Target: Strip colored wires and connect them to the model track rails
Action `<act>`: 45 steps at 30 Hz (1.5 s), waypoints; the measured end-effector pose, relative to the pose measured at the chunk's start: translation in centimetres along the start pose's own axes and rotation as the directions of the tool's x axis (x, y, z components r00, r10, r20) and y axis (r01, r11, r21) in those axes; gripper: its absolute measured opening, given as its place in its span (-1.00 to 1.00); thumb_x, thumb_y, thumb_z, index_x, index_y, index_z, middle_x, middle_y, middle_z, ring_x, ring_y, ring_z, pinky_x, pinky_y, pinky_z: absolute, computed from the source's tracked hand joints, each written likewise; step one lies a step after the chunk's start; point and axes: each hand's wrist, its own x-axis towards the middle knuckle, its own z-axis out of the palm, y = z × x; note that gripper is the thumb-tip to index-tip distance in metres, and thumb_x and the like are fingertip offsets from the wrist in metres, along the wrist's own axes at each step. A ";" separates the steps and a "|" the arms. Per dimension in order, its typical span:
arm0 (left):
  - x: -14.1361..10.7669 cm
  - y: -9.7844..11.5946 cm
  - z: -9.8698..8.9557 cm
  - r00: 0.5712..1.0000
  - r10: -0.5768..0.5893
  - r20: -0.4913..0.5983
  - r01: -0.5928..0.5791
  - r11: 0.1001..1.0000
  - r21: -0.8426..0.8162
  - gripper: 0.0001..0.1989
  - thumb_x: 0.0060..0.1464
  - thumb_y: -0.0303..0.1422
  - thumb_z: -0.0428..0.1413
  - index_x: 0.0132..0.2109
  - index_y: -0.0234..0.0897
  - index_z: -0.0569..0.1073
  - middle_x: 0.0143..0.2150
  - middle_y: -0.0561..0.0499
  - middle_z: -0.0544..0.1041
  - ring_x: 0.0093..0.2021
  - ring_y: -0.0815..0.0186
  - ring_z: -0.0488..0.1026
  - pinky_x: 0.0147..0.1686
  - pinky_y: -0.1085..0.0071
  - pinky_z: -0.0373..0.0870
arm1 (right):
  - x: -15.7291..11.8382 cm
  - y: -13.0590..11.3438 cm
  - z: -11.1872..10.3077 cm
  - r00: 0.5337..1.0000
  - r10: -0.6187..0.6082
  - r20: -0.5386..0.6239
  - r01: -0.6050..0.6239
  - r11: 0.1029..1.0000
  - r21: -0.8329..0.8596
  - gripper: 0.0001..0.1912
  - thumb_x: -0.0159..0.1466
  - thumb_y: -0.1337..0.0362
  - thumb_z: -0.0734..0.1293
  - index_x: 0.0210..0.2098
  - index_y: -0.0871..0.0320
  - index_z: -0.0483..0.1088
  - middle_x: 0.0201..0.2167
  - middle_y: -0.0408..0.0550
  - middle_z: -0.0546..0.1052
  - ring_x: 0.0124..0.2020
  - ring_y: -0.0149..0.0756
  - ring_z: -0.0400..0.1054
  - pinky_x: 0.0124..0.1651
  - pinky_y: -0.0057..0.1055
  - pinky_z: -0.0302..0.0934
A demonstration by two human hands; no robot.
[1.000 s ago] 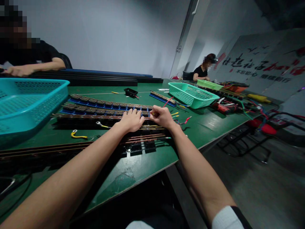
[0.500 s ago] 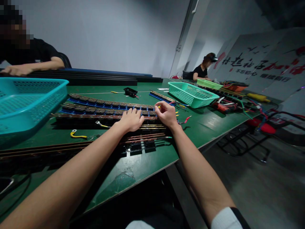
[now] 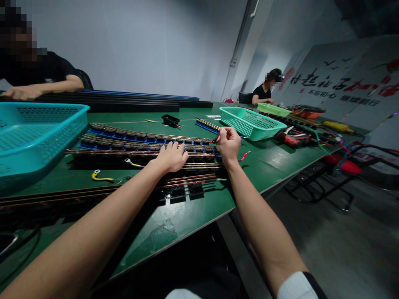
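Several long rail strips (image 3: 134,133) with brass-coloured bars on blue and black supports lie side by side on the green table. Across the nearer ones rests my left hand (image 3: 172,157), flat, fingers slightly spread and pointing away from me. At the strips' right ends my right hand (image 3: 230,143) is closed in a pinch; what sits between its fingers is too small to make out. A red-sleeved wire end (image 3: 245,156) pokes out just right of that hand. Left of my left hand lies a short wire with a ring lug (image 3: 132,162), and nearer me a yellow lug wire (image 3: 101,176).
A blue basket (image 3: 43,143) stands at left, a green basket (image 3: 251,124) beyond my right hand. Red-handled pliers (image 3: 293,139) lie further right. Dark bars (image 3: 124,104) line the far edge, with a co-worker's arm (image 3: 46,88) on them. Another person (image 3: 263,92) sits far back.
My right hand has moved a little to the right and up, uncovering more of the strips' ends, its fingers still pinched. My left hand has stayed in place.
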 end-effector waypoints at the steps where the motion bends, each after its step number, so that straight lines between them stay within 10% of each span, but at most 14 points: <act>1: 0.0 0.0 0.0 1.000 -0.002 0.003 0.002 1.000 -0.001 -0.36 0.33 -0.17 -0.34 0.38 -0.42 0.19 0.37 -0.34 0.26 0.35 -0.09 0.20 0.24 -0.07 0.19 | 0.2 0.1 -0.1 0.999 0.009 -0.037 -0.008 1.000 0.026 -0.71 0.29 0.00 0.29 -0.26 0.12 0.38 -0.55 -0.23 0.38 -0.56 -0.44 0.24 -0.45 -0.47 0.15; 16: 0.0 0.0 0.0 1.000 0.000 0.003 0.000 1.000 -0.007 -0.36 0.34 -0.18 -0.35 0.39 -0.43 0.17 0.40 -0.34 0.21 0.39 -0.09 0.14 0.27 -0.07 0.16 | -2.7 -4.7 -3.9 0.940 -0.082 -0.332 0.123 0.987 0.104 -0.70 0.33 0.02 0.29 -0.16 0.12 0.45 -0.50 -0.17 0.39 -0.66 -0.50 0.11 -0.63 -0.47 -0.02; 36: 0.1 0.1 -0.1 1.000 -0.015 0.022 0.014 1.000 0.016 -0.36 0.36 -0.18 -0.36 0.42 -0.43 0.13 0.43 -0.32 0.17 0.41 -0.09 0.12 0.29 -0.05 0.13 | -2.4 -3.4 -3.5 0.950 -0.005 -0.312 0.000 1.000 -0.016 -0.53 0.29 -0.14 0.28 -0.36 0.18 0.45 -0.63 -0.25 0.32 -0.62 -0.48 0.16 -0.52 -0.48 0.09; 45: 0.2 -0.1 0.2 1.000 -0.008 0.008 0.008 1.000 0.005 -0.36 0.35 -0.18 -0.34 0.40 -0.43 0.15 0.40 -0.33 0.22 0.38 -0.09 0.15 0.27 -0.06 0.16 | -3.7 -4.3 -3.3 0.992 -0.119 0.033 0.124 0.965 -0.233 -0.58 0.29 0.03 0.31 -0.55 0.18 0.46 -0.68 -0.27 0.23 -0.63 -0.51 0.03 -0.51 -0.47 -0.07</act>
